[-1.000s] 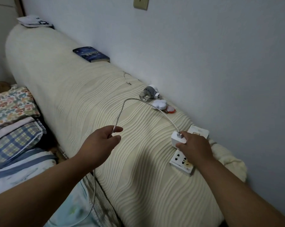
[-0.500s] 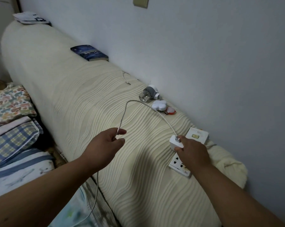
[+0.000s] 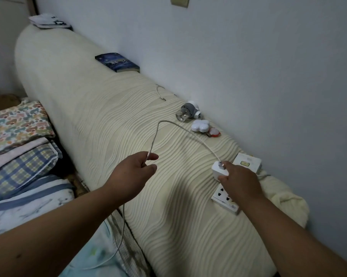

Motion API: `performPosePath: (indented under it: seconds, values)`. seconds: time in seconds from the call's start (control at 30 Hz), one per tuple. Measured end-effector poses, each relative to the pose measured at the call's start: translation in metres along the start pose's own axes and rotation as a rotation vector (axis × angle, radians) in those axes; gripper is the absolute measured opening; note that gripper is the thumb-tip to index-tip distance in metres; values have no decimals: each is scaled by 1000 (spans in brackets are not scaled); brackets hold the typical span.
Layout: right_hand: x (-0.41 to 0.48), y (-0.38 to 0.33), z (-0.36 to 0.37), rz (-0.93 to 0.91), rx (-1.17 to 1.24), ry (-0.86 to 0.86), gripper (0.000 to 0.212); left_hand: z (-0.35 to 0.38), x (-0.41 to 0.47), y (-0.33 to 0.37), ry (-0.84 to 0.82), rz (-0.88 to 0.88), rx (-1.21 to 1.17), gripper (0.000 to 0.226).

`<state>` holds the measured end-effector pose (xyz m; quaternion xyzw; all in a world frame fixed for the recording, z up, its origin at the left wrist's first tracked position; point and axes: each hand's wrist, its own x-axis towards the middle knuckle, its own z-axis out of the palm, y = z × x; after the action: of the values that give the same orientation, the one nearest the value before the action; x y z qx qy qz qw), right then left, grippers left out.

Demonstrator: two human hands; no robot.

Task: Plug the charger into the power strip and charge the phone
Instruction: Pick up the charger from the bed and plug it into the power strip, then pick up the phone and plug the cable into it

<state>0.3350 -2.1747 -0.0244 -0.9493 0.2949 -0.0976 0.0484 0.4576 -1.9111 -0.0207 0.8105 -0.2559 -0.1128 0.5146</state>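
A white charger block [image 3: 218, 170] sits on the far end of a white power strip [image 3: 224, 198] that lies on the cream headboard cover. My right hand [image 3: 239, 180] grips the block from the near side. A thin white cable [image 3: 188, 131] runs from the block's plug in an arc to my left hand [image 3: 133, 173], which pinches it between thumb and fingers. Below that hand the cable hangs down toward the bedding. No phone is in view.
A small white box [image 3: 247, 163] lies just beyond the strip by the wall. Further along the headboard cover [image 3: 100, 120] are a grey plug adapter [image 3: 188, 112], a white clover-shaped item [image 3: 200, 125], a red trinket, a dark blue book [image 3: 116, 62]. Folded bedding [image 3: 19, 148] lies at left.
My right hand and the charger block have stayed on the strip. My left hand has risen slightly with the cable. The camera has shifted a little.
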Motion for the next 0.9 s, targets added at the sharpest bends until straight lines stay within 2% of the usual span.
performPosePath:
  seconds: [0.07,0.1,0.17,0.2,0.27,0.33,0.4,0.47,0.57,0.67,0.77,0.83,0.9]
  values:
    - [-3,-1,-11,80,110,-37,54,-4,-4,2,5,-3,-25,21]
    - [-5,-6,-18,119,175,-43,68,-7,-6,3,7,-3,-36,21]
    - [-15,-26,-33,63,285,106,92,-13,-10,8,10,5,-66,23]
    - [-20,-45,-40,-64,313,229,91,-17,-11,10,14,14,-72,24]
    - [-31,-90,-54,-429,301,370,73,-23,-16,14,6,27,-60,24]
    - [-44,-137,-60,-750,180,358,56,-30,-22,16,2,26,-51,21]
    - [-53,-173,-56,-940,37,295,51,-39,-30,16,24,38,-11,25]
    - [-55,-195,-52,-1008,-28,245,47,-48,-37,10,43,24,25,25]
    - [-51,-212,-52,-1061,-33,215,32,-66,-51,-8,32,-6,59,24]
    - [-55,-227,-43,-1185,-86,90,18,-86,-68,-30,10,-23,47,19]
    - [-60,-223,-28,-1177,-128,17,14,-89,-76,-40,-61,-6,152,21]
    - [-62,-232,-17,-1144,-101,5,12,-101,-88,-58,-22,-45,119,13]
    - [-54,-232,-12,-1036,3,83,11,-112,-99,-77,44,-111,72,12]
